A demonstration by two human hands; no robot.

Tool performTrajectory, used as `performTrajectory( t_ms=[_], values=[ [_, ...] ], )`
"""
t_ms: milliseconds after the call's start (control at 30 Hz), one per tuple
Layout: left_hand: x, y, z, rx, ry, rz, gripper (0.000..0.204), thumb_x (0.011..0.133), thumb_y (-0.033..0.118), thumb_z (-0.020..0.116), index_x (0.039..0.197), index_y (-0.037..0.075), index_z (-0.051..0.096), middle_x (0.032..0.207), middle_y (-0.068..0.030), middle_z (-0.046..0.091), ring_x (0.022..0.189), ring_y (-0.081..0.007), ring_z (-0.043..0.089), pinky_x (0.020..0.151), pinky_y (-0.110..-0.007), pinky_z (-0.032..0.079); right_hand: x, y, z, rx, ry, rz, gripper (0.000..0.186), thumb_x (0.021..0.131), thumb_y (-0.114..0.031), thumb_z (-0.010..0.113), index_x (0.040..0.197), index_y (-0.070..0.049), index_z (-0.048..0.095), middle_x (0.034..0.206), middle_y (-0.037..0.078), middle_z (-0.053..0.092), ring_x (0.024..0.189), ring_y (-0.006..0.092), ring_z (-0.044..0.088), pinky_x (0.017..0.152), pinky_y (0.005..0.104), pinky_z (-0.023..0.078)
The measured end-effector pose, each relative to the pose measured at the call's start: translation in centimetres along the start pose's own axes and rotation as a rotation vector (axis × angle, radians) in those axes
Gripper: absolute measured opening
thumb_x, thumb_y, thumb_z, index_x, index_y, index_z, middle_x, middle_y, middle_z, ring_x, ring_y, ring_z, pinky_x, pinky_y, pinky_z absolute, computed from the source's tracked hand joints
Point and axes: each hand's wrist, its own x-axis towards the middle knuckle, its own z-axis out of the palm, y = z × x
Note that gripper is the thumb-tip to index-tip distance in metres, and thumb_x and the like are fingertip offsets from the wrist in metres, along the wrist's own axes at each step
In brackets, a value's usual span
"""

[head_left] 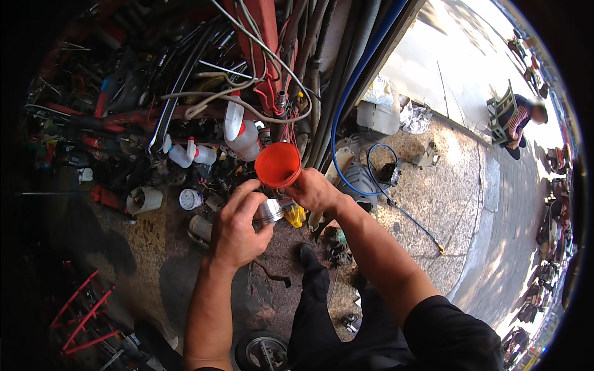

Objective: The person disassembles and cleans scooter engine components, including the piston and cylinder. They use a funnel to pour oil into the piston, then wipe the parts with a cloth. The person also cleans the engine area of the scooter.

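Note:
My left hand (237, 230) is closed around a shiny metal piston (268, 211) with ring grooves near one end. Just above and to the right of it, my right hand (314, 190) grips a red plastic cup (277, 164) that is round and open at the top. The cup's mouth faces up toward me, and its inside is plain red as far as I can see. The fingertips of my left hand come close to the cup's lower left side; whether they touch it I cannot tell. A yellow bag or packet (295, 216) shows below, behind the hands.
Spray bottles (242, 137), a white tub (190, 199) and a pale bucket (144, 200) stand among crowded tools at left. A blue hose (339, 117) loops to the floor. A wheel (262, 351) lies by my feet. At far right a person (523, 123) sits on a green chair.

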Motion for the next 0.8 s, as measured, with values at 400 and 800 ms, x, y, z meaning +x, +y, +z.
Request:
performTrajectory(
  t_ms=[400,800],
  values=[
    [-0.2,-0.1,0.3,0.039,-0.015,-0.023,0.036,0.067,0.001,0.072,0.100,0.001,0.058,0.117,-0.0168,0.061,0.101,-0.0380,0.062,0.084,-0.044,0.052,0.6,-0.1,-0.6,-0.210,-0.066,0.135,0.027,0.084,-0.025,0.065,0.104,-0.007,0.062,0.083,0.022,0.066,0.083,0.0430,0.063,0.071,0.0486,0.050],
    [-1.3,1.3,1.2,-0.464,0.011,-0.269,0.038,0.067,-0.005,0.074,0.101,0.000,0.058,0.120,-0.0116,0.064,0.086,-0.0134,0.065,0.075,-0.027,0.053,1.0,-0.4,0.5,-0.183,0.116,0.125,0.027,0.077,-0.022,0.073,0.097,-0.005,0.064,0.091,0.020,0.067,0.089,0.0407,0.063,0.078,0.0448,0.051]
  ],
)
